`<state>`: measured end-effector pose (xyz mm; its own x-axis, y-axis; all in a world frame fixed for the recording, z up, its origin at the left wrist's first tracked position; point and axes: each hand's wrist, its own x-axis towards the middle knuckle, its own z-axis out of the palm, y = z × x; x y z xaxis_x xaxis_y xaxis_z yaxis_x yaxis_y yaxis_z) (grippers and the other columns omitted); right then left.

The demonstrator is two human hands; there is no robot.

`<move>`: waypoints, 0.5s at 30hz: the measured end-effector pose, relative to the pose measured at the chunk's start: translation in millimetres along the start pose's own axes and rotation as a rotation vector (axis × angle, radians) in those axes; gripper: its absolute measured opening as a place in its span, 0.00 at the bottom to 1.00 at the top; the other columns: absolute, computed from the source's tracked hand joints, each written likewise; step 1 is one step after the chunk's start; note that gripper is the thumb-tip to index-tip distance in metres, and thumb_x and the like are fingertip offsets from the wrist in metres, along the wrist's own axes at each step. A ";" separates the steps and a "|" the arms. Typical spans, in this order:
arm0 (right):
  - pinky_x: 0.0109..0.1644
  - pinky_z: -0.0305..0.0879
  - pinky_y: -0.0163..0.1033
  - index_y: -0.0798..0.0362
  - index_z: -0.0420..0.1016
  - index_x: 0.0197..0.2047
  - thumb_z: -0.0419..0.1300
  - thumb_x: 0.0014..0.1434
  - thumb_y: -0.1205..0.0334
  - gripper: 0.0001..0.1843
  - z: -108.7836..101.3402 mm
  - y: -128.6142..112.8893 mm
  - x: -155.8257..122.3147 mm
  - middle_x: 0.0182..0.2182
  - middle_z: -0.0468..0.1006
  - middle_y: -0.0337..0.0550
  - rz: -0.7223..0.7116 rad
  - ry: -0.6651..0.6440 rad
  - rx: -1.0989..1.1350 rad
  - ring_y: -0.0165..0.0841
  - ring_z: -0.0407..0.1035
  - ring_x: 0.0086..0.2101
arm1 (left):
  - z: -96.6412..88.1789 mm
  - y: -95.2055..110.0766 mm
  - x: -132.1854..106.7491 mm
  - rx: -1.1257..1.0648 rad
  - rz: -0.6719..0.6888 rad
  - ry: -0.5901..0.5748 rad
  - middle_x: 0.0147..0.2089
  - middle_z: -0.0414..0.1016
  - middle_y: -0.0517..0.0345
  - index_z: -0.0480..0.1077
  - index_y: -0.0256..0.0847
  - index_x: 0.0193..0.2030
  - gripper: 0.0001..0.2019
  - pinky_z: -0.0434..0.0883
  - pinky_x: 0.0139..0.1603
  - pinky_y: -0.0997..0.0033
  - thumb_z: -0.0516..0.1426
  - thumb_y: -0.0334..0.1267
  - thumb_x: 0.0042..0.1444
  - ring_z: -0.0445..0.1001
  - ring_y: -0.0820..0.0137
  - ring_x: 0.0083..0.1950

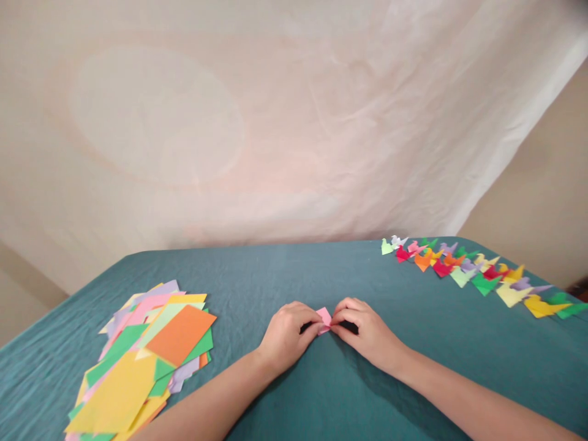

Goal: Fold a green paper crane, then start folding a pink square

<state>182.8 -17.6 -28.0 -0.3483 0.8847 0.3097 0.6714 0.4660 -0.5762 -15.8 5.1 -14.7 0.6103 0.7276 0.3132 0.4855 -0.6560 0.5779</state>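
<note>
A small folded piece of pink paper (324, 317) lies on the teal tablecloth (294, 275) near the middle. My left hand (288, 334) pinches its left side with curled fingers. My right hand (367, 331) pinches its right side, fingertips pressed together on the fold. Both hands rest on the cloth, and most of the paper is hidden between the fingers.
A loose pile of coloured square sheets (147, 355) lies at the left front, orange and yellow on top. A row of several folded paper figures (478, 272) in mixed colours runs along the right far edge. A pale sheet (275, 122) hangs behind the table.
</note>
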 end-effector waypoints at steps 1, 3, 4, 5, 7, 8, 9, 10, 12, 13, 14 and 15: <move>0.43 0.59 0.39 0.49 0.75 0.32 0.59 0.56 0.66 0.04 -0.1 0.6 0.7 0.34 0.72 0.38 0.016 -0.003 0.026 0.32 0.66 0.37 | 0.0 -0.3 0.6 -0.015 -0.012 0.003 0.36 0.76 0.60 0.74 0.44 0.36 0.07 0.65 0.45 0.70 0.54 0.36 0.58 0.71 0.70 0.39; 0.43 0.59 0.39 0.50 0.74 0.31 0.59 0.56 0.66 0.04 -0.6 1.2 2.0 0.34 0.71 0.38 0.038 -0.006 0.066 0.32 0.66 0.37 | 0.1 -0.9 1.9 -0.037 -0.037 0.008 0.36 0.76 0.61 0.75 0.43 0.35 0.07 0.65 0.45 0.71 0.54 0.35 0.58 0.71 0.70 0.38; 0.43 0.59 0.39 0.50 0.74 0.31 0.59 0.56 0.65 0.04 -1.0 1.2 2.5 0.34 0.71 0.39 0.045 -0.009 0.082 0.32 0.66 0.37 | 0.2 -1.1 2.7 -0.042 -0.050 0.010 0.35 0.76 0.61 0.75 0.43 0.34 0.08 0.65 0.44 0.71 0.54 0.35 0.58 0.71 0.70 0.38; 0.43 0.59 0.39 0.50 0.74 0.31 0.59 0.56 0.65 0.04 -1.2 1.1 2.9 0.34 0.71 0.39 0.050 -0.012 0.094 0.32 0.66 0.37 | 0.5 -1.3 3.4 -0.044 -0.063 0.012 0.35 0.76 0.60 0.74 0.43 0.33 0.08 0.65 0.44 0.71 0.54 0.34 0.58 0.71 0.70 0.38; 0.43 0.59 0.40 0.51 0.73 0.31 0.58 0.56 0.66 0.04 -1.5 0.9 3.8 0.34 0.71 0.39 0.057 -0.017 0.106 0.32 0.65 0.37 | 1.2 -1.5 5.0 -0.041 -0.086 0.020 0.34 0.76 0.60 0.74 0.42 0.32 0.08 0.65 0.44 0.71 0.54 0.34 0.57 0.71 0.70 0.37; 0.43 0.59 0.40 0.51 0.73 0.30 0.58 0.56 0.66 0.04 -1.5 0.8 4.3 0.34 0.71 0.39 0.059 -0.020 0.106 0.32 0.65 0.37 | 1.8 -1.4 5.7 -0.038 -0.095 0.024 0.34 0.76 0.60 0.74 0.42 0.32 0.08 0.65 0.44 0.71 0.54 0.34 0.57 0.71 0.70 0.37; 0.43 0.59 0.40 0.51 0.72 0.30 0.58 0.56 0.66 0.04 -1.3 0.9 4.8 0.34 0.71 0.39 0.061 -0.021 0.104 0.32 0.65 0.37 | 2.4 -1.3 6.2 -0.034 -0.103 0.027 0.34 0.76 0.60 0.74 0.42 0.31 0.08 0.65 0.44 0.71 0.54 0.33 0.57 0.71 0.70 0.37; 0.43 0.58 0.40 0.52 0.72 0.30 0.58 0.56 0.66 0.04 -1.0 0.9 5.3 0.34 0.71 0.40 0.063 -0.021 0.100 0.33 0.65 0.37 | 3.0 -1.2 6.7 -0.030 -0.112 0.031 0.33 0.76 0.60 0.74 0.42 0.31 0.08 0.65 0.44 0.71 0.54 0.33 0.56 0.71 0.70 0.37; 0.43 0.59 0.40 0.52 0.71 0.30 0.57 0.56 0.66 0.04 -0.2 1.1 6.1 0.34 0.70 0.40 0.066 -0.019 0.090 0.33 0.64 0.37 | 4.3 -0.8 7.1 -0.021 -0.129 0.038 0.33 0.75 0.60 0.74 0.42 0.31 0.07 0.65 0.43 0.71 0.54 0.34 0.56 0.71 0.70 0.37; 0.43 0.59 0.40 0.52 0.71 0.30 0.57 0.56 0.66 0.04 0.2 1.2 6.4 0.34 0.70 0.41 0.067 -0.018 0.086 0.33 0.64 0.37 | 4.8 -0.7 7.1 -0.018 -0.138 0.042 0.33 0.75 0.60 0.74 0.42 0.31 0.07 0.65 0.43 0.71 0.54 0.34 0.56 0.71 0.70 0.37; 0.43 0.59 0.41 0.52 0.71 0.30 0.57 0.56 0.66 0.04 0.5 1.1 6.6 0.34 0.70 0.41 0.068 -0.019 0.084 0.33 0.64 0.37 | 5.1 -0.6 7.0 -0.017 -0.145 0.046 0.33 0.75 0.60 0.74 0.42 0.31 0.07 0.65 0.43 0.71 0.54 0.34 0.56 0.71 0.70 0.37; 0.43 0.59 0.41 0.52 0.71 0.30 0.57 0.56 0.66 0.04 0.7 1.0 6.7 0.35 0.69 0.41 0.069 -0.019 0.083 0.33 0.64 0.37 | 5.3 -0.5 6.9 -0.018 -0.150 0.051 0.33 0.76 0.60 0.74 0.42 0.31 0.07 0.65 0.43 0.71 0.54 0.35 0.56 0.71 0.69 0.37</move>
<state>180.6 -11.2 -27.0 -0.3159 0.9143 0.2536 0.6380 0.4025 -0.6565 -8.6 9.3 -16.8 0.4990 0.8268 0.2598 0.5571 -0.5357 0.6346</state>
